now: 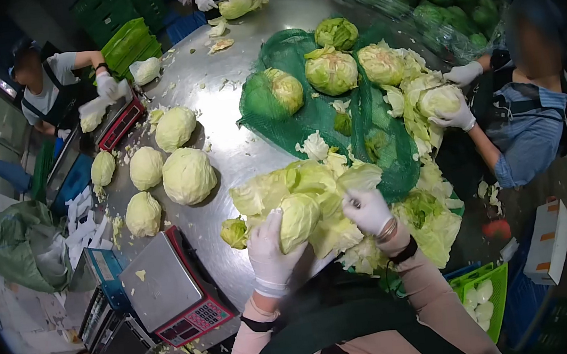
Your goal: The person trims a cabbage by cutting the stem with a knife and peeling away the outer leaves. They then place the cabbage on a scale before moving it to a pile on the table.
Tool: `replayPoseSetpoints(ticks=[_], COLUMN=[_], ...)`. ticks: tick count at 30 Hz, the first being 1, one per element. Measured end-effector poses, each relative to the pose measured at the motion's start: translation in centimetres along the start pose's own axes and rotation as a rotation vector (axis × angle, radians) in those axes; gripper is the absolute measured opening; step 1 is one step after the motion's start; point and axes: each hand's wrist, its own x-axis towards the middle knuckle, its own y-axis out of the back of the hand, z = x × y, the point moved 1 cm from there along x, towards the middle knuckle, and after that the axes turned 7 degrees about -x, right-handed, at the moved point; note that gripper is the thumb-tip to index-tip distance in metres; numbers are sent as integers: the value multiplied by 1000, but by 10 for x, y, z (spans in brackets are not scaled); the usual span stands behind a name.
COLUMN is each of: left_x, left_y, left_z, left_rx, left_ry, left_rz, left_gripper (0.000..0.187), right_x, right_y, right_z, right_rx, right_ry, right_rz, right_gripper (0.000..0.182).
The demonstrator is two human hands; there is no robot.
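Note:
My gloved left hand point(271, 252) is wrapped around the side of a pale green cabbage point(300, 221), steadying it near the table's front edge. Large loose outer leaves point(268, 191) spread behind and beside that head. To its right, my gloved right hand point(369, 212) is closed, fingers curled against the edge of a cabbage leaf point(362, 178); its fingertips are partly hidden. A small green cabbage piece point(234, 233) lies left of my left hand. More stripped leaves point(430, 220) are heaped beyond my right wrist.
Several peeled cabbages point(189, 176) stand on the metal table point(217, 86), left of centre. A digital scale point(169, 281) is at front left. Untrimmed cabbages point(332, 71) lie on green netting point(283, 51). Co-workers handle cabbages at right, back and left. A green crate point(497, 299) stands lower right.

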Motion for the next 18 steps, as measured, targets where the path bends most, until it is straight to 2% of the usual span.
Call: replayPoseSetpoints(ticks=[2, 3, 4, 5, 6, 8, 10, 11, 13, 14, 16, 18], left_x=[2, 4, 5, 7, 8, 7, 10, 12, 15, 15, 13, 10], left_y=[9, 13, 17, 19, 19, 14, 12, 14, 21, 23, 25, 25], left_z=[-11, -19, -24, -29, -33, -38, -31, -24, -3, -1, 1, -4], left_rx=[-186, -291, -287, -393, -500, -571, -517, -518, -227, -226, -154, -107], left_ry=[61, 99, 96, 176, 257, 309, 244, 237, 47, 43, -38, -105], left_rz=[3, -16, -11, -40, -72, -69, -52, -60, -55, -60, -47, -35], left_gripper=[76, 78, 78, 78, 78, 79, 77, 77, 75, 75, 74, 77], right_x=[10, 11, 12, 14, 14, 7, 4, 8, 17, 20, 28, 29], right_y=[1, 7, 12, 14, 17, 20, 8, 1, -6, -5, -5, 2], right_z=[43, 51, 58, 62, 46, 1, -28, -36, -44, -43, -41, -42], right_rx=[21, 23, 97, 171, 173, 150, -19, -20, -127, -126, 20, -36], right_ry=[-191, -186, -272, -357, -353, -38, 175, 169, 287, 284, 205, 243], right_rz=[127, 131, 119, 108, 109, 157, 161, 169, 176, 181, -108, -119], right_gripper=[19, 19, 24, 31, 31, 45, 59, 59, 56, 56, 42, 36])
